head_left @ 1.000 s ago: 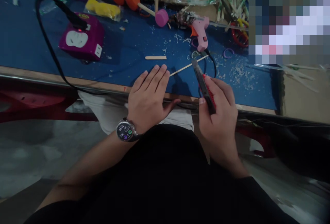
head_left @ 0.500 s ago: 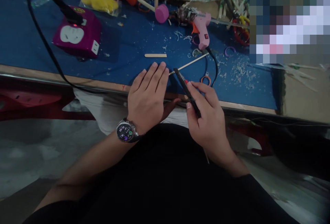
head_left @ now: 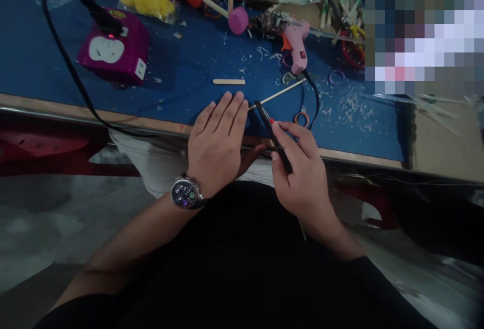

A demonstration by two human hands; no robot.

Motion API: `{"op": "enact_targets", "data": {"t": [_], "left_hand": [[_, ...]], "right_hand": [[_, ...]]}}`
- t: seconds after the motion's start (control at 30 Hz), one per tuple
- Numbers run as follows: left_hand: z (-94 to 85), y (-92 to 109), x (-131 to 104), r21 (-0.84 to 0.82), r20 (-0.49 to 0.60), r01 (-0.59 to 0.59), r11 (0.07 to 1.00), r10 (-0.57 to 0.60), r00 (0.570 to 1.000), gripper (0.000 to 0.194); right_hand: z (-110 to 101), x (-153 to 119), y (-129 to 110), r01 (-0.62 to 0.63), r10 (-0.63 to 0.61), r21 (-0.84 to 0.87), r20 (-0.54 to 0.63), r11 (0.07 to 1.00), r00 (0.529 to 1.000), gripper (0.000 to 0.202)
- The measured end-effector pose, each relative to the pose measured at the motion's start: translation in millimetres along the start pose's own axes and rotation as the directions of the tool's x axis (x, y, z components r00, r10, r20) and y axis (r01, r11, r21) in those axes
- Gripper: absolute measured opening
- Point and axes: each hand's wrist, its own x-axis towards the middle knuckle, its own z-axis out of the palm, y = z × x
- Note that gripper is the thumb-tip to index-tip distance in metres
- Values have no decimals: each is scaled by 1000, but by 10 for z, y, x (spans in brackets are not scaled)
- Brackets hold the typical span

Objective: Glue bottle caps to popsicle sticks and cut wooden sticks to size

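Note:
My left hand (head_left: 216, 140) lies flat at the edge of the blue tabletop, palm down, fingers stretched out. A thin wooden stick (head_left: 283, 91) runs from beside its index finger up to the right; whether its near end goes under the fingers is hidden. My right hand (head_left: 300, 167) is wrapped around a black utility knife (head_left: 275, 134) with a red slider, the thumb side towards me. The knife's tip crosses the stick close to my left fingertips. Just beyond my left hand rests a short piece of craft stick (head_left: 229, 81), one end rounded and the other cut straight.
A pink glue gun (head_left: 298, 41) lies beyond the stick, its black cord trailing near my right hand. At the left stands a purple power socket box (head_left: 113, 49). Orange scissors handles or rings (head_left: 301, 119), white shavings (head_left: 355, 102) and a cardboard box (head_left: 446, 140) are on the right.
My right hand and the knife have shifted slightly to the left and towards me along the stick. My left hand stays in place.

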Motion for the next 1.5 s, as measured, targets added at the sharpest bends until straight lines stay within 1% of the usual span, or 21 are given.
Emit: {"op": "enact_targets", "data": {"t": [0.13, 0.37, 0.57, 0.63, 0.73, 0.8, 1.03, 1.17, 1.37, 1.5], "left_hand": [[1, -4, -5, 22, -2, -18, 1000, 18, 1000, 83], [17, -3, -9, 10, -29, -5, 1000, 5, 1000, 82], [26, -15, -15, -17, -13, -2, 1000, 1, 1000, 83], [27, -19, -15, 11, -16, -9, 1000, 9, 1000, 84], [25, -19, -14, 96, -28, -41, 995, 44, 999, 84], [23, -15, -14, 115, -32, -49, 992, 53, 998, 84], [24, -7, -13, 94, -32, -40, 995, 43, 999, 84], [16, -4, -11, 61, -19, -17, 998, 18, 1000, 84], [11, -2, -11, 33, 5, -1, 999, 1, 1000, 83], [12, -7, -7, 54, -8, -15, 998, 16, 1000, 81]], "right_hand": [[5, 17, 7, 12, -12, 13, -3, 1000, 1000, 59], [11, 60, 25, -9, 9, -4, 5, 1000, 1000, 59], [-15, 71, 45, -29, 30, -30, 15, 999, 999, 55], [-21, 66, 54, -29, 29, -19, 8, 999, 1000, 54], [-25, 54, 67, -22, 22, -1, -3, 1000, 1000, 54], [-29, 47, 73, -19, 19, 4, -4, 1000, 1000, 53], [-34, 41, 96, -16, 17, 11, -15, 1000, 1000, 52], [-32, 43, 99, -32, 32, 5, -16, 999, 999, 53], [-39, 51, 29, -48, 49, -33, 19, 998, 999, 54], [12, 85, -9, -17, 18, -54, 9, 998, 1000, 55]]}}
